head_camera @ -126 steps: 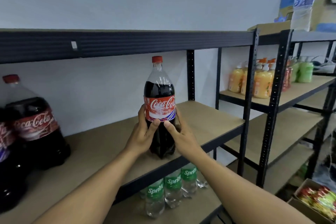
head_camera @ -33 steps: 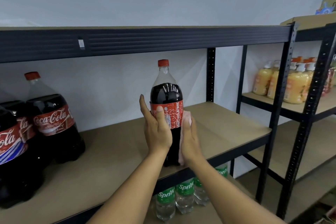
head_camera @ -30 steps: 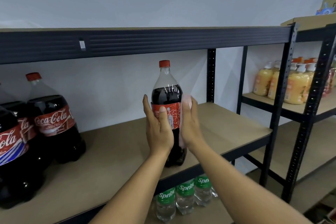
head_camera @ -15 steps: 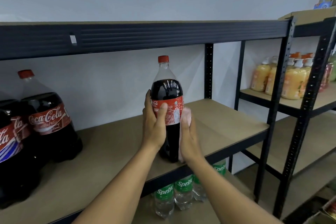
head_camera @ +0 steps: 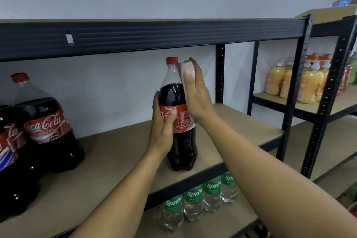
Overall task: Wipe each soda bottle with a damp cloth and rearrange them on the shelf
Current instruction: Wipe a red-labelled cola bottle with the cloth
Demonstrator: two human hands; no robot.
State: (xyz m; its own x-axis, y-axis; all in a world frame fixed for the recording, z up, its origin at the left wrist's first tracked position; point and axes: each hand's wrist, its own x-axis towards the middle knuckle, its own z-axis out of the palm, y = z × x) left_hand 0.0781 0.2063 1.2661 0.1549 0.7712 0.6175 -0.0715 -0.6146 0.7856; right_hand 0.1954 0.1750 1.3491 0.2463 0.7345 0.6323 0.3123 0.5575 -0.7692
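Bottle (head_camera: 180,141) of dark cola with a red cap stands upright on the brown shelf (head_camera: 116,152), near its front edge and a little right of the middle. The left hand (head_camera: 162,131) grips it at the red label: the thumb lies across the front of the label and the fingers (head_camera: 155,100) are curled round the left side and the back. The right hand (head_camera: 197,98) is flat against the right side of the bottle, from the label up to the clear shoulder under the cap. Its fingers (head_camera: 196,66) are straight and close together, and they press a pale pink cloth (head_camera: 185,67) on the plastic. The cloth shows at the top beside the neck and again as a thin strip under the palm.

At the left end of the same shelf stand more cola bottles (head_camera: 45,125), bigger ones, well apart from the one in the hands. On the shelf below, just under the hands, is a row of Sprite bottles (head_camera: 193,203) with green labels. In the next rack to the right are orange pump bottles (head_camera: 309,87).
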